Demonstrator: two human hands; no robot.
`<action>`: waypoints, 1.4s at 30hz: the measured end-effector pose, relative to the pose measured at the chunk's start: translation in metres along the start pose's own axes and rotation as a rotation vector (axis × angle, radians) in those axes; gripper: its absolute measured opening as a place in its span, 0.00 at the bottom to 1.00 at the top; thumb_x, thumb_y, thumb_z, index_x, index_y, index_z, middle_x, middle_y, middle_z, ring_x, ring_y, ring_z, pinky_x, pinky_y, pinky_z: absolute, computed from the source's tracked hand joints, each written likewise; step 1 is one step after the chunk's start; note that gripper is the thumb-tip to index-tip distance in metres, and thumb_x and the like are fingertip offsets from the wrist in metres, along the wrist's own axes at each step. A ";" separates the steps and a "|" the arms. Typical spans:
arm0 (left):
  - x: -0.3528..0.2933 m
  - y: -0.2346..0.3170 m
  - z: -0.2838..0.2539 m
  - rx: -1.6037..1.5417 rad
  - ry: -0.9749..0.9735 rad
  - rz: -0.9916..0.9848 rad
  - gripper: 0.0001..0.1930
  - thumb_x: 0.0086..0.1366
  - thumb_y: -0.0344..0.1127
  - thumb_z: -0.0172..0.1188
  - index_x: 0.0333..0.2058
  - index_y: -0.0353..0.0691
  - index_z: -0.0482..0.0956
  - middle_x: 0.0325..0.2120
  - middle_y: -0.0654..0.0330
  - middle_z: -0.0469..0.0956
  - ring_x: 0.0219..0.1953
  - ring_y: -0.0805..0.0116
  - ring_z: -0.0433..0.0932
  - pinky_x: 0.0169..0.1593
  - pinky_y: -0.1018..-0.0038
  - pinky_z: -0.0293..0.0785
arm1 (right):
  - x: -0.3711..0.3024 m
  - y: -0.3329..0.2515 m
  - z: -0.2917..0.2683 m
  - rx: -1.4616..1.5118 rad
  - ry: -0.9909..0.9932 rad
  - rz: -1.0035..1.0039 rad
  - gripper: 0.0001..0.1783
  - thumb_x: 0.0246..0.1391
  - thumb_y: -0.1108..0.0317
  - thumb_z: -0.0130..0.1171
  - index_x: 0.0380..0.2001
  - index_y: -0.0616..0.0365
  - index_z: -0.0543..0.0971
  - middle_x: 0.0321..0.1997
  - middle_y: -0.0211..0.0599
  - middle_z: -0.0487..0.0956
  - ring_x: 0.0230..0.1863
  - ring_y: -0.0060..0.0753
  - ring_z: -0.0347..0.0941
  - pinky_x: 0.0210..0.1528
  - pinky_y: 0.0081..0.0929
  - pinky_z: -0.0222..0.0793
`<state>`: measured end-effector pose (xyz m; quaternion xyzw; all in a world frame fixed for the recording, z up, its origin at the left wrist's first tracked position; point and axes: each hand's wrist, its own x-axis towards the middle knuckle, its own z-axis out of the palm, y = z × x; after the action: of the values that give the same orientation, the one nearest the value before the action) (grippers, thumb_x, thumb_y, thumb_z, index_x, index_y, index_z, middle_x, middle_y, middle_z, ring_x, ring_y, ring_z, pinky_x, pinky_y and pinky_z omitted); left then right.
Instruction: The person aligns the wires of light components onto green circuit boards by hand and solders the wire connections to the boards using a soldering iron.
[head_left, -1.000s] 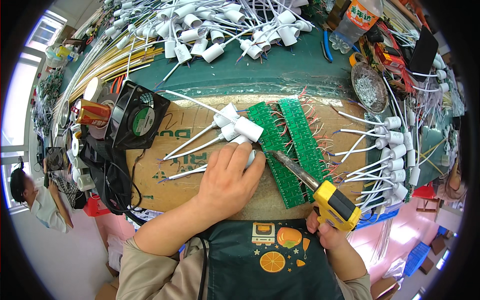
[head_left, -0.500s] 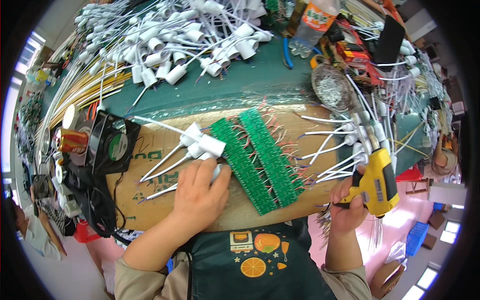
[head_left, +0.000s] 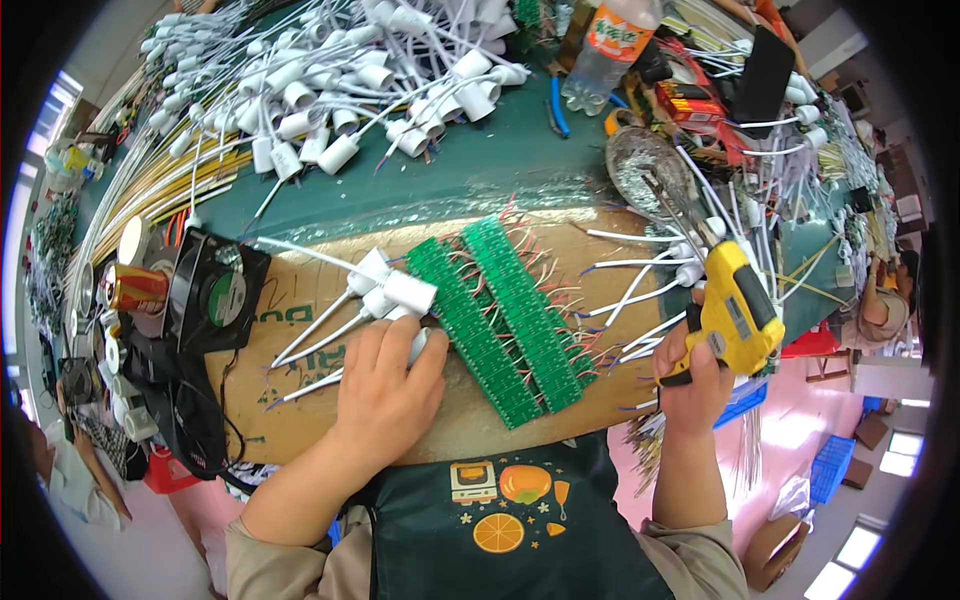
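My right hand (head_left: 695, 388) grips a yellow soldering gun (head_left: 738, 312) by its handle. Its long metal tip points up and left, over a metal dish (head_left: 640, 158) of silvery bits; whether it touches them I cannot tell. My left hand (head_left: 388, 385) is closed round a white cylindrical socket (head_left: 419, 344), mostly hidden under the fingers. Against those fingers lie more white sockets (head_left: 408, 291) with white cables. Two long green circuit boards (head_left: 525, 325) with red and white wires lie between my hands on a brown board (head_left: 300, 400).
White sockets with cables (head_left: 300, 95) are heaped at the back left. Black-framed fan (head_left: 222, 290) and a can (head_left: 138, 288) stand at left. White cables (head_left: 640, 285) lie right of the circuit boards. A plastic bottle (head_left: 612, 50) stands behind the dish. People sit at both sides.
The soldering gun has tilted left, its tip swinging from above the white sockets to over the dish. My left hand keeps its place on the socket. The whole view has shifted slightly.
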<state>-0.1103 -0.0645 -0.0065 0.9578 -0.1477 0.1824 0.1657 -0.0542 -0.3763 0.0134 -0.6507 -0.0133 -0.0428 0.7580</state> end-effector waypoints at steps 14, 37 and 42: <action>-0.004 -0.004 0.005 -0.048 0.043 -0.003 0.23 0.45 0.25 0.66 0.45 0.38 0.80 0.43 0.51 0.72 0.43 0.50 0.75 0.45 0.57 0.73 | -0.091 0.053 -0.011 0.058 -0.604 0.088 0.28 0.60 0.57 0.64 0.59 0.58 0.71 0.35 0.36 0.76 0.31 0.29 0.74 0.31 0.26 0.71; -0.005 -0.005 0.013 -0.013 0.061 0.018 0.18 0.49 0.29 0.64 0.42 0.39 0.81 0.42 0.50 0.73 0.40 0.54 0.74 0.41 0.62 0.72 | -0.097 0.038 0.006 -0.011 -0.484 0.343 0.23 0.55 0.49 0.68 0.32 0.61 0.78 0.26 0.33 0.76 0.25 0.26 0.73 0.27 0.23 0.67; -0.006 -0.006 0.012 0.027 0.072 0.053 0.16 0.52 0.32 0.59 0.42 0.38 0.81 0.43 0.49 0.74 0.40 0.57 0.74 0.39 0.65 0.70 | -0.097 0.039 0.005 -0.003 -0.470 0.352 0.22 0.55 0.50 0.68 0.31 0.60 0.78 0.24 0.32 0.75 0.23 0.26 0.72 0.25 0.24 0.67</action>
<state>-0.1095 -0.0627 -0.0212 0.9486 -0.1643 0.2231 0.1531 -0.1471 -0.3605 -0.0319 -0.6362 -0.0754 0.2410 0.7291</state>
